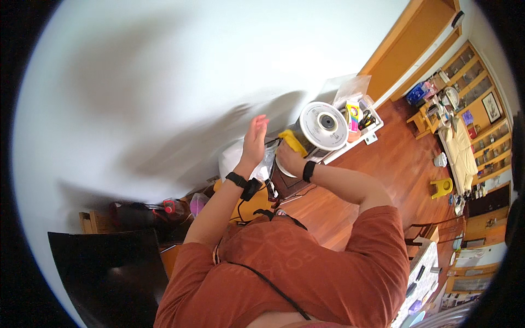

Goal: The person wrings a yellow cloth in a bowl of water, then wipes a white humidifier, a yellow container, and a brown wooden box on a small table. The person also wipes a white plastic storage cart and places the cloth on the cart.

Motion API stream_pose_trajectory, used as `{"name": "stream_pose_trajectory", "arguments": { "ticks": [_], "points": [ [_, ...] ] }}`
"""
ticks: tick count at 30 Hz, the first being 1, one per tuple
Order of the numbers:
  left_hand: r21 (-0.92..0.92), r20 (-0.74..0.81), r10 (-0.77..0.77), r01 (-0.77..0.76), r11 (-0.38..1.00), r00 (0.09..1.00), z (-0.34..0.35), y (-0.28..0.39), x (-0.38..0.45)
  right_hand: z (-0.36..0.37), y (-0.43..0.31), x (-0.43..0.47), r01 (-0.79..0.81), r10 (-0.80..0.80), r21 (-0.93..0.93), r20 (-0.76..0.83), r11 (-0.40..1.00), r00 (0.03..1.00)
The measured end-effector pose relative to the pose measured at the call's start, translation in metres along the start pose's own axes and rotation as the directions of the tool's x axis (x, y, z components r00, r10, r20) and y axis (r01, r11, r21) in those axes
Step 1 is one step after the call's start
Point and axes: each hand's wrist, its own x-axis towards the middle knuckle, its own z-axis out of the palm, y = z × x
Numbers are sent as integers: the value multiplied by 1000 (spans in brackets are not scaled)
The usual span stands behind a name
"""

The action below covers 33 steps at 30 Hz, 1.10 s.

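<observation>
A cylindrical electric cooker stands before me, with a pale printed lid, a black knob and a dark body. My right hand grips a folded yellow cloth against the cooker's side, on the part facing me. To the left, my left hand is raised with its fingers extended and holds nothing. It is apart from the cooker, near the white wall. Black bands circle both wrists, and the left one carries a small dark device.
Beside the cooker, a white tray holds a colourful box and small items. White plastic bags and a black cord lie below my left hand. A dark screen stands at lower left. Wooden floor extends right towards a sofa.
</observation>
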Motion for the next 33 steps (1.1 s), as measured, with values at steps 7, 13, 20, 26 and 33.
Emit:
{"name": "stream_pose_trajectory", "arguments": {
  "ticks": [7, 13, 20, 26, 33],
  "points": [
    [-59, -64, -36, 32, 998, 997, -15, 5, -11, -71, 163, 51, -307, 243, 237, 263, 922, 934],
    [-3, -65, -18, 18, 1000, 998, -12, 17, -21, -77, 202, 60, -327, 21, 457, 556, 827, 831],
    [406, 229, 312, -381, 831, 922, 26, 23, -62, -96, 226, 82, -195, -426, 611, 713, 767, 558],
    [412, 503, 441, -654, 634, 744, 87, 32, -81, -50, 224, 114, -98, -587, 661, 717, 744, 377],
    [593, 535, 371, -650, 475, 759, 124, 42, -80, 16, 237, 137, -562, -644, 577, 759, 593, 100]
  ]
}}
